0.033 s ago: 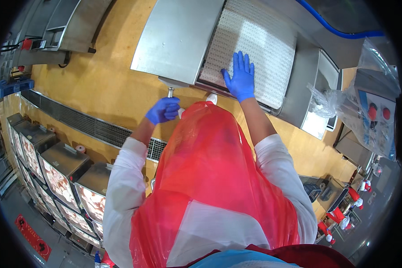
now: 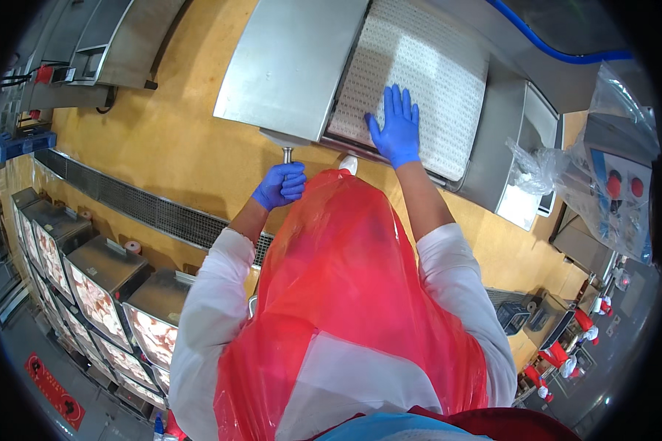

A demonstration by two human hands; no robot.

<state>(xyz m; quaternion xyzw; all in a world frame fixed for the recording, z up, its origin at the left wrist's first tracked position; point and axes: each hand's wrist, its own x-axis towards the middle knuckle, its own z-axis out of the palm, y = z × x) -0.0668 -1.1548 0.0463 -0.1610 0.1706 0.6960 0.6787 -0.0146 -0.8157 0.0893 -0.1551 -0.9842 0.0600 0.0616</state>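
Observation:
Fingers spread, my right hand (image 2: 397, 132) in a blue glove lies flat on the white textured conveyor belt (image 2: 438, 84), near its front edge. My left hand (image 2: 280, 186), also gloved in blue, is closed around a short shiny metal handle (image 2: 287, 155). Its upper end sticks out of my fist, just below the near corner of the flat steel cover (image 2: 290, 62) left of the belt. What the handle belongs to cannot be made out. A red plastic apron (image 2: 346, 279) hangs over my front, between my arms.
Stacked steel-topped bins (image 2: 103, 268) with pale pink contents, probably meat, stand at the left. A floor drain grate (image 2: 136, 192) crosses the yellow floor. Plastic sheeting (image 2: 596, 158) covers a control box with red buttons at the right. People (image 2: 555, 356) in red and white are far right.
My left hand with the metal handle has shifted slightly to the right, closer to the apron. My right hand stays flat on the belt.

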